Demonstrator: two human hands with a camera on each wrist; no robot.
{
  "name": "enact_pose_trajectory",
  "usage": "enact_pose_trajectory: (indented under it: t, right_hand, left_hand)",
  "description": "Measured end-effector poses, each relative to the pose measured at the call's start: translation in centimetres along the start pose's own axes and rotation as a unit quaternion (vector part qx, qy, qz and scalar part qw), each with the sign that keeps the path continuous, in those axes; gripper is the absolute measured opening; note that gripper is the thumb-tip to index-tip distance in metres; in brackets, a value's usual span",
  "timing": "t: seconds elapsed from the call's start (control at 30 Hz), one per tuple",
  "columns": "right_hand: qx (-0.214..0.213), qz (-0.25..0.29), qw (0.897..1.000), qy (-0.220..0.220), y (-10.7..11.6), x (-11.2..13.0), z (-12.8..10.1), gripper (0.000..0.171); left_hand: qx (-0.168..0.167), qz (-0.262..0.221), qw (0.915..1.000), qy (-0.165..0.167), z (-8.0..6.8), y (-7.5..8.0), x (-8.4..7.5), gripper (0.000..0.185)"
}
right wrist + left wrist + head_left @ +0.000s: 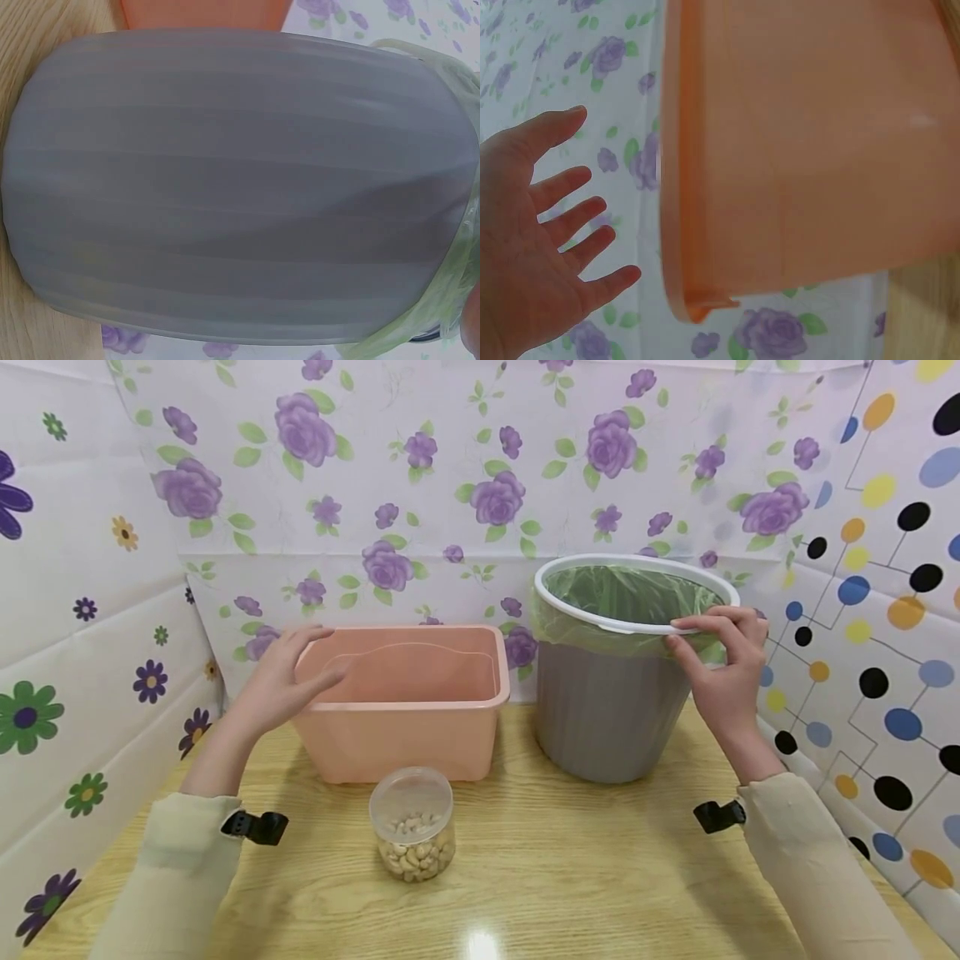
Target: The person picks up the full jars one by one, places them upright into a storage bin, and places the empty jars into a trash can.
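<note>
My left hand (279, 681) is spread at the left end of a pink plastic bin (397, 739), the thumb reaching over its opening in the head view. In the left wrist view its fingers are straight and parted, a gap away from the bin's rim (673, 165). At the right, my right hand (726, 672) pinches the white rim ring (637, 628) of a grey trash can (607, 710) between thumb and fingers. A thin green bag (551, 622) lines the can and folds out under that ring. The right wrist view is mostly filled by the can's ribbed side (240, 180).
In front of the pink bin stands a clear round jar (411, 806), part-filled with cashews (420, 862). Everything rests on a wood-grain table (570, 877). A floral sheet (420, 510) hangs close behind, with patterned sheets along both sides.
</note>
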State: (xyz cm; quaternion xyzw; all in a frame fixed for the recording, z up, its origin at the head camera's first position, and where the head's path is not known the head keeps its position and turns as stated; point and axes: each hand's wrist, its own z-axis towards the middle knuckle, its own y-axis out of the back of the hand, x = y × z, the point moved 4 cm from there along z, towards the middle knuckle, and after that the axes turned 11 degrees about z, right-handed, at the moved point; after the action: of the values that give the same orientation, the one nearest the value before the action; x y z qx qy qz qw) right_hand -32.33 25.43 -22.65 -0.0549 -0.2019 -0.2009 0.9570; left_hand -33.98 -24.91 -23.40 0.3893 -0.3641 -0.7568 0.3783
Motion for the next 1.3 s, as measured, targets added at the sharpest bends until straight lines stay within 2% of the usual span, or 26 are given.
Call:
enact_pose_trajectory:
  t: [0.27, 0.53, 0.73, 0.93, 1.13, 1.3]
  right_hand:
    - [-0.001, -0.001, 1.0, -0.004, -0.1, 0.3, 0.0, 0.016]
    - [0.0, -0.003, 1.0, -0.001, -0.2, 0.9, 0.0, 0.015]
    - [-0.001, -0.002, 1.0, -0.004, -0.3, 1.1, 0.0, 0.015]
    - [-0.004, 0.002, 1.0, -0.003, -0.2, 1.1, 0.0, 0.015]
    - [-0.003, -0.002, 1.0, -0.006, -0.1, 0.5, -0.1, 0.015]
    - [-0.004, -0.004, 1.0, -0.003, -0.2, 0.2, -0.1, 0.016]
  left_hand:
    - [0.001, 0.01, 0.9998, 0.015, -1.2, -1.0, 2.4, 0.068]
    - [0.004, 0.015, 0.9996, 0.023, -2.0, -1.3, 3.6, 0.073]
    - [0.036, 0.018, 0.9972, 0.063, -2.5, -1.5, 4.6, 0.082]
    - [0.07, -0.048, 0.9897, 0.115, -2.6, -2.4, 6.1, 0.095]
    - [0.06, -0.123, 0.9811, 0.137, -2.9, -3.6, 7.2, 0.1]
    - [0.064, -0.184, 0.9664, 0.168, -3.2, -4.5, 7.8, 0.102]
